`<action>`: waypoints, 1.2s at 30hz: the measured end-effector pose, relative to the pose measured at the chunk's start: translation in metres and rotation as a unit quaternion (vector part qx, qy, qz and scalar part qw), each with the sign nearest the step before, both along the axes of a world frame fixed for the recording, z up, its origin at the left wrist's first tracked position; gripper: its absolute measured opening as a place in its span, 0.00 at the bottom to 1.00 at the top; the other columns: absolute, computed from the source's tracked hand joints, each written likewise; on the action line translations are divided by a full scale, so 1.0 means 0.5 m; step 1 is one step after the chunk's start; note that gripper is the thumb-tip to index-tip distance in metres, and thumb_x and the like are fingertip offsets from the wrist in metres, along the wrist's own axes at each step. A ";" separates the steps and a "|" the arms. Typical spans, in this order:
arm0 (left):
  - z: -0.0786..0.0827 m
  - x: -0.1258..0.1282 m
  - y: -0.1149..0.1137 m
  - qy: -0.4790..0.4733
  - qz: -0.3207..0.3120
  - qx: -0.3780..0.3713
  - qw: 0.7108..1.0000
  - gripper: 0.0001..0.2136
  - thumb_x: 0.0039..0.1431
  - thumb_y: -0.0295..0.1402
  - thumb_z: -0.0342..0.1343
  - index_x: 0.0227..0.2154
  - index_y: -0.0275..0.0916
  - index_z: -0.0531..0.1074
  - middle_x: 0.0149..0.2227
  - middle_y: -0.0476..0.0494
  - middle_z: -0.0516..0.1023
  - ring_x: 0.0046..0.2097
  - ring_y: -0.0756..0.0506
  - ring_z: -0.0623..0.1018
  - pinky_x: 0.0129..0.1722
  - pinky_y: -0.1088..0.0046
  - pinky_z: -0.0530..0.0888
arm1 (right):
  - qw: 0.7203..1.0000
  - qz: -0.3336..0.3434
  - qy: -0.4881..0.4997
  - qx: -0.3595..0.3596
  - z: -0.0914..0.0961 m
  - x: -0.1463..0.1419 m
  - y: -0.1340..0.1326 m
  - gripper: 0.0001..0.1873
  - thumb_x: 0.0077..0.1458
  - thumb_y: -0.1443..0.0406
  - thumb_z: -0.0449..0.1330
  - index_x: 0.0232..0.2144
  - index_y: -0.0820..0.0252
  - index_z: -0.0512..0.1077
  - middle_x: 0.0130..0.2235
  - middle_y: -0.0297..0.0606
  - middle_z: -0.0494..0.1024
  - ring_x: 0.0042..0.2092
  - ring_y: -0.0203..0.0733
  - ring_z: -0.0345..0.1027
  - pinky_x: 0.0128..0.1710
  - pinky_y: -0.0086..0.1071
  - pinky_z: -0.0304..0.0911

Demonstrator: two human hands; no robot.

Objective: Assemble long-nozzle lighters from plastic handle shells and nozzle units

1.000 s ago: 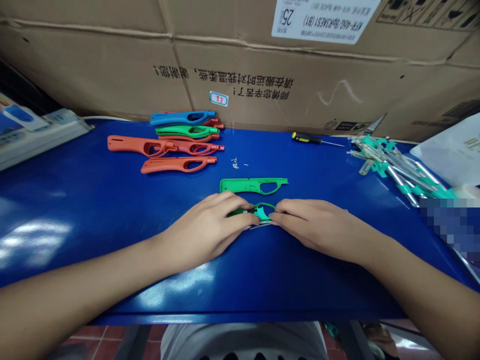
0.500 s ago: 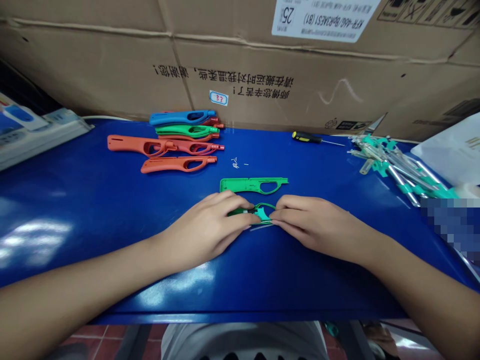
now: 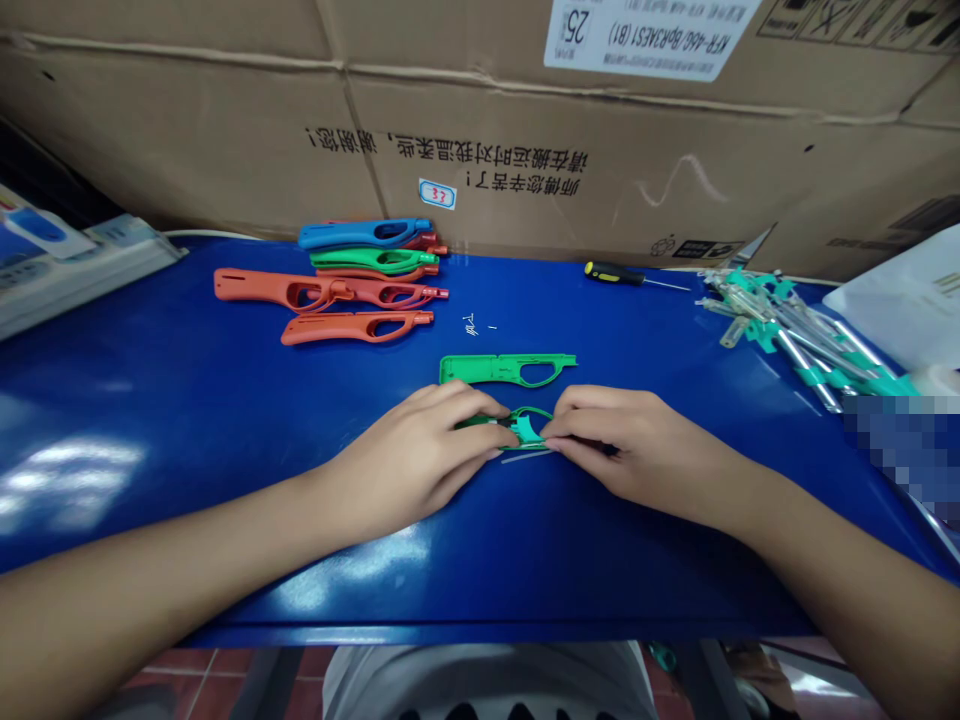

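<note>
A green lighter casing half, with a teal trigger in it, lies on the blue table between the hands. The left hand grips its left part between thumb and fingers; the right hand's fingertips are pinched together at its right end, but I cannot tell what they clasp. A thin clear tube lies just before it, a second green casing half just beyond. Farther left are orange, green and blue lighter casings; to the right, a black-and-yellow screwdriver. Behind, a cardboard box bears upside-down black Chinese print, including "谢谢您!", a white label reading "KFR-46G/BpR3AES1 (B1)" and "25", and a blue-bordered sticker with red "33".
</note>
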State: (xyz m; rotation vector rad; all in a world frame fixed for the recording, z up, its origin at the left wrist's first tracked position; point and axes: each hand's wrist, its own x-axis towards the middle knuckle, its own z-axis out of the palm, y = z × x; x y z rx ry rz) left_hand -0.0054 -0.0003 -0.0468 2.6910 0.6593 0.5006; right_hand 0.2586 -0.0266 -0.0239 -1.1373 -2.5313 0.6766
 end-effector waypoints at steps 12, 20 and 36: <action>-0.001 0.003 0.000 -0.023 0.005 -0.033 0.999 0.10 0.72 0.30 0.51 0.50 0.42 0.75 0.52 0.42 0.77 0.54 0.42 0.75 0.53 0.61 0.72 | 0.999 -0.026 0.033 -0.005 0.009 0.009 -0.002 0.09 0.64 0.71 0.56 0.39 0.58 0.76 0.37 0.35 0.76 0.34 0.34 0.69 0.34 0.29 0.63; 0.001 0.002 0.000 -0.036 0.006 -0.034 0.999 0.09 0.71 0.29 0.52 0.48 0.41 0.76 0.52 0.40 0.78 0.54 0.42 0.76 0.53 0.60 0.73 | 1.000 -0.010 0.016 -0.003 0.018 0.018 -0.001 0.09 0.63 0.71 0.56 0.35 0.57 0.76 0.39 0.37 0.77 0.36 0.36 0.71 0.36 0.30 0.65; 0.003 0.001 -0.001 -0.032 0.009 -0.027 0.999 0.10 0.70 0.29 0.53 0.49 0.41 0.77 0.50 0.41 0.79 0.53 0.42 0.77 0.53 0.60 0.74 | 1.000 0.006 -0.001 -0.002 0.019 0.020 -0.004 0.10 0.65 0.69 0.56 0.35 0.57 0.77 0.40 0.37 0.77 0.37 0.36 0.72 0.37 0.30 0.65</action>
